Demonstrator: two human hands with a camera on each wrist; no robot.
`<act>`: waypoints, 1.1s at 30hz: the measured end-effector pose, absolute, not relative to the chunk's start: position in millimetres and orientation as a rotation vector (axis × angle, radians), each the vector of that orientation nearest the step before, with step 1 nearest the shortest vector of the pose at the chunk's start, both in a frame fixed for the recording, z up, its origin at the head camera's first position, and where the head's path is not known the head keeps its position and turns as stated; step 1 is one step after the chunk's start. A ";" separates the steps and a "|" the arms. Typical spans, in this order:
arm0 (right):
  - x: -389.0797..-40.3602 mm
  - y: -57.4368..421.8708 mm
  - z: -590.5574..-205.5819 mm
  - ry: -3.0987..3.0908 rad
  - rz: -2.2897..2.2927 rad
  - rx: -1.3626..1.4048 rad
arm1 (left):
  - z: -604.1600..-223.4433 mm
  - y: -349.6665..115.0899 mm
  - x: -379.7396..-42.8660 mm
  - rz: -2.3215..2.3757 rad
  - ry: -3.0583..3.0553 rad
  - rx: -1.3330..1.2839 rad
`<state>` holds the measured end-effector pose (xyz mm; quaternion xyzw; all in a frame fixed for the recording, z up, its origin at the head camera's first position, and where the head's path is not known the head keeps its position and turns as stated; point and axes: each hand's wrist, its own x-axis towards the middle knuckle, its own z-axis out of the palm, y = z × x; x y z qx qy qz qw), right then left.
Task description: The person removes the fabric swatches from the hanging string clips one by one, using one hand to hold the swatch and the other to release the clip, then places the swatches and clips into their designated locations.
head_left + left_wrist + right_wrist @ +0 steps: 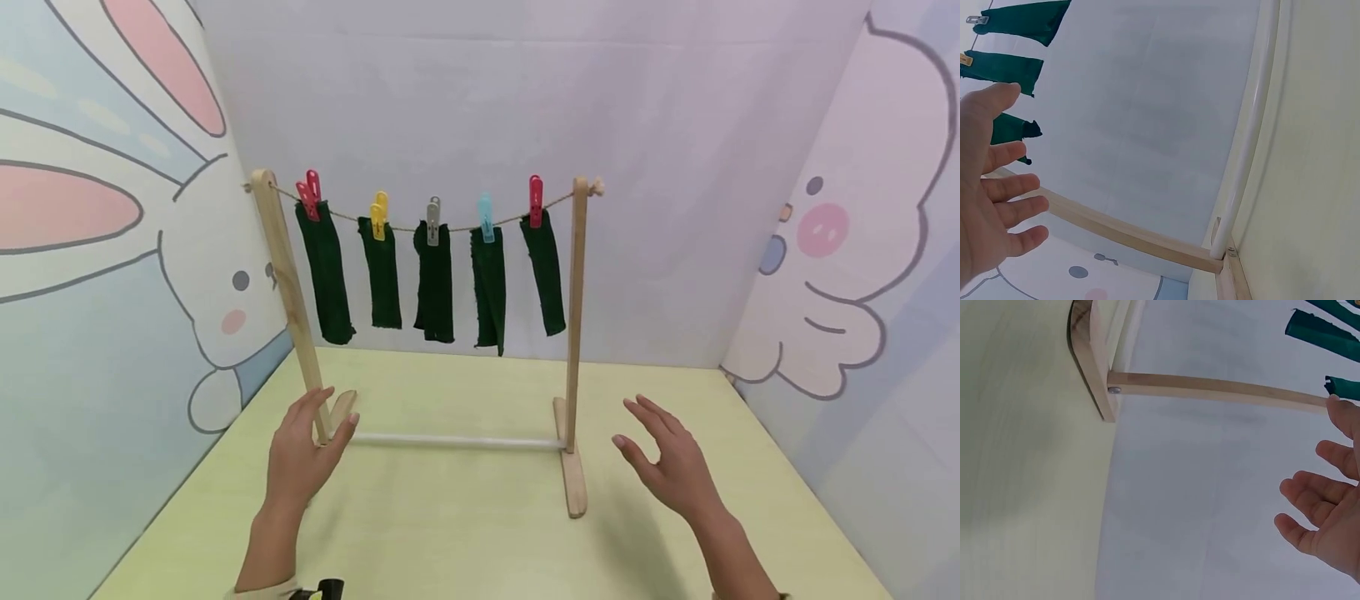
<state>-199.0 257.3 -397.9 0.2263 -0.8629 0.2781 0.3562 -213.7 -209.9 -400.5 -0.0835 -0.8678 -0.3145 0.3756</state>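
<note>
Several dark green cloth strips (435, 287) hang in a row from a twine line (341, 216). Each is held by a clothespin: a red clothespin (310, 197) at the left end, then a yellow clothespin (378, 218), a grey clothespin (432, 223), a light blue clothespin (487, 220) and another red clothespin (536, 202) at the right. My left hand (298, 458) is raised with fingers spread, overlapping the foot of the left wooden post (291, 287) in the head view. To the right of the right wooden post (576, 317), my right hand (675, 471) hovers, fingers relaxed and holding nothing.
A white rod (457, 442) joins the posts low down. The right wooden foot (573, 483) stands on the pale yellow table (450, 525). Behind hangs a plain white backdrop (510, 108); side panels show a cartoon rabbit (217, 308) and a pink-nosed figure (862, 250).
</note>
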 end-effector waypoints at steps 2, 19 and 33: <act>-202.2 251.9 -394.8 -2.205 0.726 0.609 | -398.9 -210.6 -217.6 -0.829 -2.184 -0.219; -222.7 206.2 -365.3 -2.040 0.864 0.906 | -384.0 -222.6 -245.6 -1.050 -2.128 -0.139; -232.7 176.4 -349.6 -2.059 0.911 1.004 | -374.3 -223.9 -254.9 -1.229 -2.156 -0.011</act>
